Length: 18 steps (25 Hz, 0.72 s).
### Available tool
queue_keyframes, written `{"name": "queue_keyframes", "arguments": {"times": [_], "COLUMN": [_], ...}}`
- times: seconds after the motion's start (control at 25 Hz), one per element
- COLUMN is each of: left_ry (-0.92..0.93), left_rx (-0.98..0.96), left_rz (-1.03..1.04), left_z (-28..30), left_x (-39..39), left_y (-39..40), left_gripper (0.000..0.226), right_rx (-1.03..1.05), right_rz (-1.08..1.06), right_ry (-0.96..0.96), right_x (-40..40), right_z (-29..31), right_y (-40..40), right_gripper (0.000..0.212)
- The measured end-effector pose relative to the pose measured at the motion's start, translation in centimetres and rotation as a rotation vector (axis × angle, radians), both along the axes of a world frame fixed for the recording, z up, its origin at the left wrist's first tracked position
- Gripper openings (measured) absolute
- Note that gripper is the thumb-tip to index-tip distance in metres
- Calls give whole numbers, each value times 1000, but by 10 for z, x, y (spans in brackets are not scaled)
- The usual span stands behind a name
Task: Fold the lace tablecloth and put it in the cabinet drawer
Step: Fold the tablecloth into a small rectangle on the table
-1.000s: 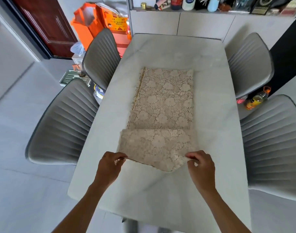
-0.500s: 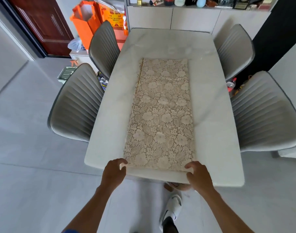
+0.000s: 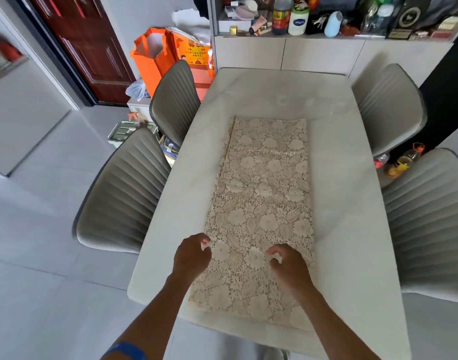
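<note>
Tablecloth [image 3: 261, 203] lies flat beneath both curled hands, left [image 3: 192, 257] and right [image 3: 287, 268].

lace tablecloth [image 3: 261, 203] | beige floral | folded into long strip | flat, lengthwise on table

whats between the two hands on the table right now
In the head view, only the beige lace tablecloth lies flat between the left hand and right hand; nothing else lies there.

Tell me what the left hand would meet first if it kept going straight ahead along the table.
Probably only more lace tablecloth under the left hand, then bare table; nothing stands in that line, though height is unclear.
</note>
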<state>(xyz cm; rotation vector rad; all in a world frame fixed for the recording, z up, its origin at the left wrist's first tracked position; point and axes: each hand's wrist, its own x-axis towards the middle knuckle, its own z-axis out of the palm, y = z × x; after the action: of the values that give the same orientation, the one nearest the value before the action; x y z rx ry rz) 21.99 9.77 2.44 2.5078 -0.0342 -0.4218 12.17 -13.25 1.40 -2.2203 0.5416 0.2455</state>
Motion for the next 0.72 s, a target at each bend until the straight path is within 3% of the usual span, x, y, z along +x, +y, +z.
{"name": "queue_keyframes", "arguments": {"times": [0.2, 0.4, 0.6, 0.72], "left_ry": [25, -23, -83, -93], "left_rx": [18, -24, 124, 218], "left_rz": [41, -47, -230, -261], "left_z": [-15, -30, -78, -104], "left_x": [61, 193, 302, 335], "left_y": [-27, -70, -122, -128], "left_gripper": [22, 27, 48, 31], "right_rx": [-76, -160, -450, -481], "right_rz": [123, 140, 180, 162], "right_ry": [-15, -17, 34, 88], "right_x": [89, 198, 272, 280], "right_z": [-15, -36, -74, -94], "right_y": [-13, -26, -40, -46], "right_gripper": [25, 39, 53, 53]}}
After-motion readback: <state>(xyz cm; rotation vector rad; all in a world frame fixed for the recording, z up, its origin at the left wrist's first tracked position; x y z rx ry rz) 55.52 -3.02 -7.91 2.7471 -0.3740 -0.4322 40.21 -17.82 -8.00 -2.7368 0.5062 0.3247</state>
